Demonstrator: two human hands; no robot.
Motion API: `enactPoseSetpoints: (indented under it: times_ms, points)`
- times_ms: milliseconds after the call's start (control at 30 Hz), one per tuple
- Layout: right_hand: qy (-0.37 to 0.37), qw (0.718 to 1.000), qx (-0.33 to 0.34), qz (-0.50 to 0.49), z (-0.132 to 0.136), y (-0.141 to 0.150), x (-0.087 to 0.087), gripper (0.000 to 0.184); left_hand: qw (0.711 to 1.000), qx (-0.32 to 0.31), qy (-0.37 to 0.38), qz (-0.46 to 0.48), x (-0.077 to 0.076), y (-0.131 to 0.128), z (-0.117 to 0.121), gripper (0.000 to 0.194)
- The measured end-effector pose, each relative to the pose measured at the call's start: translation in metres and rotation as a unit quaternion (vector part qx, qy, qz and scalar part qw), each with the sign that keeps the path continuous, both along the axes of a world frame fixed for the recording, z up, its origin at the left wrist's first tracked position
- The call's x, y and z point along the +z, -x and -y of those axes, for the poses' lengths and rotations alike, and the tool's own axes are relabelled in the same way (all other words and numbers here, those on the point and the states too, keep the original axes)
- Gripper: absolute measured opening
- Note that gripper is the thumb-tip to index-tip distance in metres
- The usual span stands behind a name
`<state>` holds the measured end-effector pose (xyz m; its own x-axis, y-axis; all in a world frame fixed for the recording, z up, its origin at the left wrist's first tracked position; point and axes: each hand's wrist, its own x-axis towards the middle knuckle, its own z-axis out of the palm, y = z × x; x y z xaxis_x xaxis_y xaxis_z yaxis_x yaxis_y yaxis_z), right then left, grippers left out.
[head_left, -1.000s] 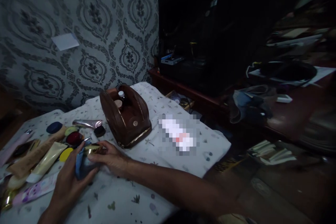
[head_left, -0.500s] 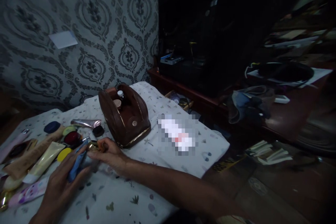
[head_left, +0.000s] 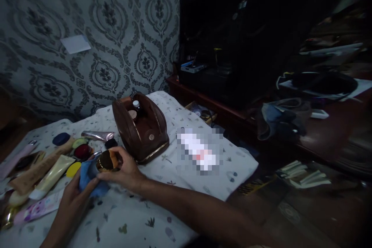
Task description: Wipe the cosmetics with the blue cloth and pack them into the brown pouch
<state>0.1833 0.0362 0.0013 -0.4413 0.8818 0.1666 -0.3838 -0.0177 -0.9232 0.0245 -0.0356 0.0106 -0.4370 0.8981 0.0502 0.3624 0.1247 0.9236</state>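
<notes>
My right hand (head_left: 127,174) grips a round, gold-rimmed cosmetic container (head_left: 105,161) with a dark face, fingers at its right edge and thumb below. A blue cloth (head_left: 87,172) is bunched in my left hand (head_left: 74,197), close against the container's left side. Just behind my right hand stands an open brown toiletry bag (head_left: 126,126); a white-capped bottle (head_left: 136,104) shows inside it. To the left lie a cream-coloured tube (head_left: 54,174), a yellow round lid (head_left: 73,169), a dark red round container (head_left: 82,151) and a pink-purple tube (head_left: 40,207).
A patterned white cloth (head_left: 151,205) covers the surface under my hands. On its right lies a blurred-out white item (head_left: 197,149). Beyond are an open drawer (head_left: 203,113), a large dark screen (head_left: 232,46) and a cabinet top (head_left: 322,131) with a crumpled bag.
The container has turned so its dark round face shows. The blue cloth has spread wider beside it. The whole view has shifted slightly, with things now further right.
</notes>
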Motion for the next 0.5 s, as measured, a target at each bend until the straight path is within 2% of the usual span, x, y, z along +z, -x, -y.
enactPoseSetpoints:
  times_ms: [133, 300, 433, 500]
  points:
    - [-0.088, 0.995, -0.033, 0.020, -0.003, -0.001, 0.002, 0.072, 0.999, 0.011, 0.015, 0.050, 0.002, 0.001, -0.002, 0.075]
    - [-0.181, 0.978, -0.088, 0.061, -0.004, -0.006, 0.012, 0.061, 0.997, -0.030, 0.013, 0.067, 0.009, -0.002, -0.001, 0.056]
    - [-0.226, 0.968, -0.097, 0.049, 0.000, -0.018, 0.035, 0.054, 0.998, -0.059, -0.017, -0.010, 0.018, 0.005, -0.008, 0.055]
    - [-0.240, 0.966, -0.089, 0.043, 0.002, -0.027, 0.051, 0.053, 0.990, -0.068, -0.056, -0.114, 0.026, 0.006, -0.016, 0.059]
